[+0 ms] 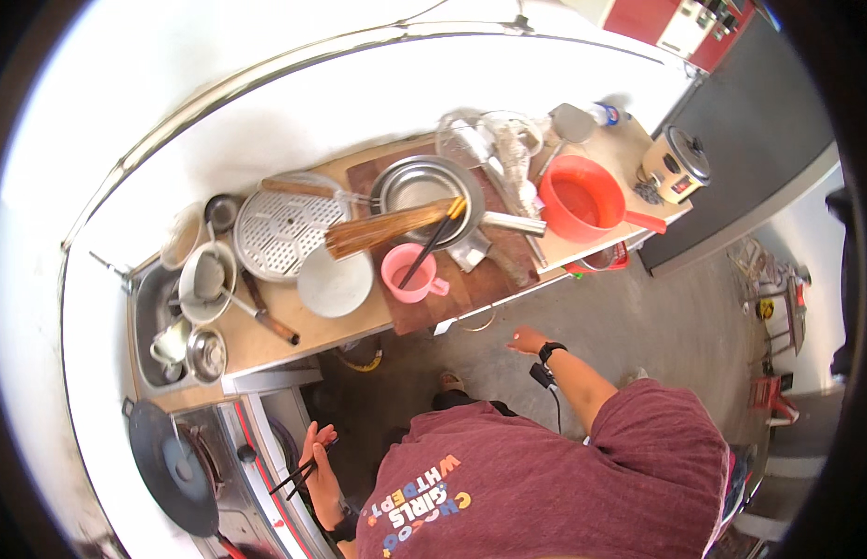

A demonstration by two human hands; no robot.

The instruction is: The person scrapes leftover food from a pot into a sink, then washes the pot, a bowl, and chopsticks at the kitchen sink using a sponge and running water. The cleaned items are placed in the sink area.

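My left hand [320, 458] is over the front of the gas stove, at the lower left. It holds a pair of black chopsticks [294, 478] that point left, towards a dark wok [171, 468]. The wok sits on the stove, and a long-handled utensil [182, 458] rests inside it. My right hand [527, 341] hangs in front of the counter edge, touching nothing I can see; its fingers are too small to make out. A pink plastic cup [410, 274] with a dark stick in it stands on the wooden cutting board [433, 311].
The sink [148, 314] holds bowls and a mug. Along the counter are a perforated steamer tray [287, 227], a pale plate [334, 285], stacked metal pans [423, 189], a bamboo brush [391, 227], a cleaver [468, 253], a red dipper [580, 199] and a rice cooker [674, 164].
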